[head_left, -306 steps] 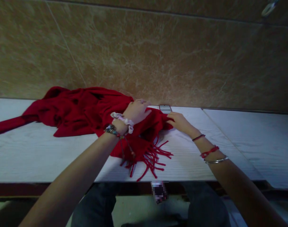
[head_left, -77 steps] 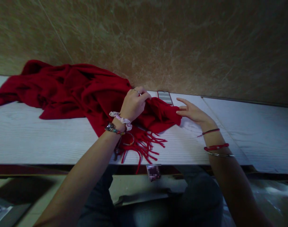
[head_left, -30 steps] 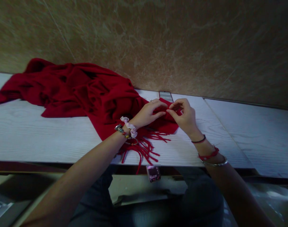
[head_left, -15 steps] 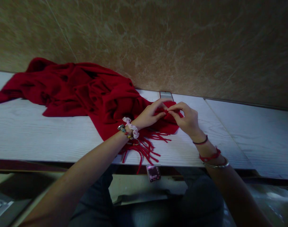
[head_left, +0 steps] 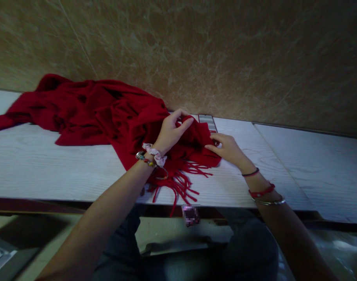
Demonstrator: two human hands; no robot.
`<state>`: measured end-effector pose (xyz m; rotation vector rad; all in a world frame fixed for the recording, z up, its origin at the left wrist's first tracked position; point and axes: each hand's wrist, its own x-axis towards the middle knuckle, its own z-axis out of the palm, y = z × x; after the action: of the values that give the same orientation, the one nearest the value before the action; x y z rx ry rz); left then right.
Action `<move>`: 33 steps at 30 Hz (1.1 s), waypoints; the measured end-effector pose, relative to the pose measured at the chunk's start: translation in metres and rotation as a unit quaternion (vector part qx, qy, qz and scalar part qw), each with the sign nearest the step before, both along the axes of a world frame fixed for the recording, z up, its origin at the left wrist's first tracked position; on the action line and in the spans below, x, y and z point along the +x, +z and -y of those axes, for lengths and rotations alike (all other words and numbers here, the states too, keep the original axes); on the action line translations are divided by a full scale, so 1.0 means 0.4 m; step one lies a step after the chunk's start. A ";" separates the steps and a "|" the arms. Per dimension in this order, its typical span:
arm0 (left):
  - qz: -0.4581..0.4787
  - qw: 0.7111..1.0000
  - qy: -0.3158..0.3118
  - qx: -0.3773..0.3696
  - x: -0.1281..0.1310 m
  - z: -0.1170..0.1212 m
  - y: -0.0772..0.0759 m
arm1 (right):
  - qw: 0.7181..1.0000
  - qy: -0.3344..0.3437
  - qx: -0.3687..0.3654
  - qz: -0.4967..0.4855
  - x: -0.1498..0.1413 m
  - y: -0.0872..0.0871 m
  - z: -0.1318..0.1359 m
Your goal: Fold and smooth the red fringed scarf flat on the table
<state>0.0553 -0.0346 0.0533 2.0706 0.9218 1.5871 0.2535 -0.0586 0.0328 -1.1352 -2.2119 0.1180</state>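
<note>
A red fringed scarf (head_left: pixel 128 109) lies bunched on the white wood-grain tabletop, its tassels (head_left: pixel 182 187) hanging toward the front edge. My left hand (head_left: pixel 172 130) is over the scarf's right part, thumb and forefinger closed near a raised fold at its upper edge; its other fingertips are hidden. At the scarf's right end is my right hand (head_left: pixel 227 148), thumb and forefinger apart with a gap between their tips, close against the cloth.
A phone (head_left: pixel 207 119) lies behind the scarf's right end, partly covered by cloth. A brown marbled wall (head_left: pixel 178 58) rises along the table's back. A small blurred-out item (head_left: pixel 191 215) shows at the front edge, above my legs.
My hands, close together at the fingertips before, have separated. The left hand has moved left and back, and the scarf's right end has shifted with it. My right hand's fingers have parted.
</note>
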 end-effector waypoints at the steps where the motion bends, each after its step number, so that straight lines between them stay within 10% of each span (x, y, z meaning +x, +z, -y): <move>1: 0.009 1.000 0.011 0.006 -0.005 -0.002 0.004 | 1.000 -0.007 0.005 0.006 0.001 -0.001 -0.002; 14: -0.039 0.988 0.023 0.148 -0.017 0.024 0.028 | 0.922 -0.241 0.216 -0.211 0.056 0.032 -0.013; 25: -0.044 0.989 0.105 0.093 -0.035 0.002 0.017 | 0.995 -0.060 -0.083 0.009 0.045 -0.017 -0.026; 33: -0.013 0.979 0.173 0.109 -0.053 -0.009 0.020 | 0.977 -0.187 0.017 -0.097 0.075 -0.023 -0.048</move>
<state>0.0342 -0.0311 0.0615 2.1694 1.2201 1.9140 0.2833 -0.0395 0.0237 -1.4335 -1.7916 0.0290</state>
